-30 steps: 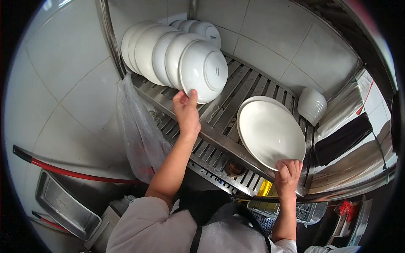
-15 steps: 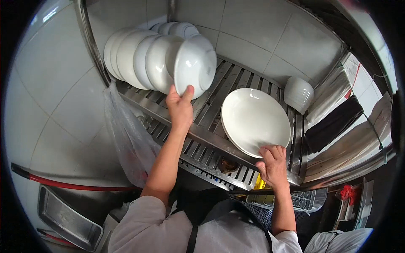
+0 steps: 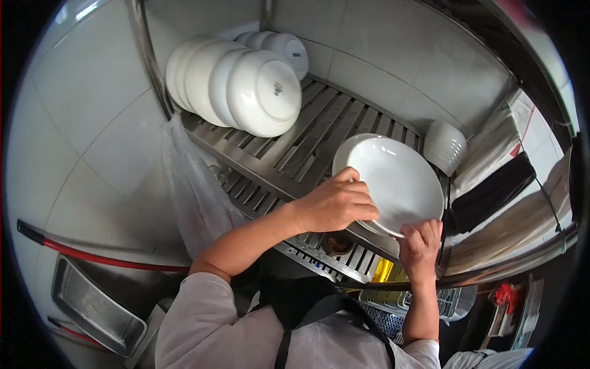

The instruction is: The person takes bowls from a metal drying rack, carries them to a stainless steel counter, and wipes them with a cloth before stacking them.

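On the right of the slatted metal shelf, a large white plate (image 3: pixel 399 178) lies face up, slightly raised over another white plate (image 3: pixel 346 154) whose rim shows on its left. My left hand (image 3: pixel 338 202) is closed on the left rim of the upper plate. At its near right rim, my right hand (image 3: pixel 421 246) pinches the same plate, thumb and fingers on the edge. A row of white plates (image 3: pixel 264 92) leans on the left of the shelf, undersides facing out, with smaller white dishes (image 3: pixel 287 52) behind.
Ribbed white bowls (image 3: pixel 445 147) stand stacked at the shelf's back right. Dark cloth (image 3: pixel 495 190) and light cloths hang at the right. A plastic bag (image 3: pixel 196 184) hangs at the left front. A metal tray (image 3: pixel 98 304) is lower left, below a red pole (image 3: pixel 117 261).
My left hand has left the leaning plates and moved right to the large plate. That plate's near edge is now lifted and shifted right, showing another beneath. My right hand has closed on its rim.
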Demonstrator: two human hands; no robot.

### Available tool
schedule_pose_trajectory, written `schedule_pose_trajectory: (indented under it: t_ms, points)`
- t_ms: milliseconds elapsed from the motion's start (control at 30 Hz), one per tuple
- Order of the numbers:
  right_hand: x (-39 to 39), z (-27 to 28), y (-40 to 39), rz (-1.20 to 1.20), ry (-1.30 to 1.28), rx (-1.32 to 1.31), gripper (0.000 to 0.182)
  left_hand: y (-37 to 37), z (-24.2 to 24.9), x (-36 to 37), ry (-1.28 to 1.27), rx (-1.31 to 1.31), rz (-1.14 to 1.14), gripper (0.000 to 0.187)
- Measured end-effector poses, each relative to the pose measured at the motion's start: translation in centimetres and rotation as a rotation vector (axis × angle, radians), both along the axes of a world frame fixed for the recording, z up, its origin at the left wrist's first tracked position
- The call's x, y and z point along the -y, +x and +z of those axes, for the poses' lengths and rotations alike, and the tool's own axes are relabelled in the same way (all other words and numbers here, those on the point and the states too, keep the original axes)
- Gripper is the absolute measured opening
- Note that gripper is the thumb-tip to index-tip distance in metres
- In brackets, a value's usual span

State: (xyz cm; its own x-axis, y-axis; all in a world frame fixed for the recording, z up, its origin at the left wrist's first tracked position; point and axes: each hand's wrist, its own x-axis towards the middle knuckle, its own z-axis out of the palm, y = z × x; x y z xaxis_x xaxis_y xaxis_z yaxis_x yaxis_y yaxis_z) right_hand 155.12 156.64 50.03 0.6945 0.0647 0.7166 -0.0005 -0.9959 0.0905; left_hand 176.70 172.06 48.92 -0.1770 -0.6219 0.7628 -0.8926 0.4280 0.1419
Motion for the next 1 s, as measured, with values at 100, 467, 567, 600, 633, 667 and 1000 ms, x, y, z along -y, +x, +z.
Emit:
schedule_pose_trajectory:
  t_ms: [100, 467, 567, 600, 633, 667, 1000]
  points:
    - [-0.2, -0.8, -0.1, 0.006, 0.022, -0.001, 0.028, 2.2, 0.1, -1.4, -0.394, -0.303, 0.26, 0.032]
    - [0.2, -2.1, 0.1, -0.014, 0.073, -0.047, 0.03, 11.8, -4.2, -1.3, -0.821, -1.626, 0.332, 0.037]
    - [0.1, -2.1, 0.1, -0.011, 0.09, -0.068, 0.031, 11.9, -3.5, 0.2, -0.868, -1.407, 0.125, 0.035]
    - [0.1, -2.1, 0.3, -0.008, 0.098, -0.077, 0.031, 12.3, -3.4, 0.3, -0.865, -1.368, 0.105, 0.032]
    - [0.0, -2.0, 0.3, -0.006, 0.106, -0.084, 0.031, 12.2, -3.6, 0.3, -0.845, -1.347, 0.09, 0.031]
    - [-0.1, -2.0, 0.2, -0.023, 0.119, -0.127, 0.03, 12.2, -3.7, 0.3, -0.825, -1.326, 0.072, 0.03]
    - [-0.4, 0.6, 0.4, 0.022, 0.22, 0.038, 0.06, 4.9, 1.7, -2.8, -0.174, -0.327, 0.242, 0.017]
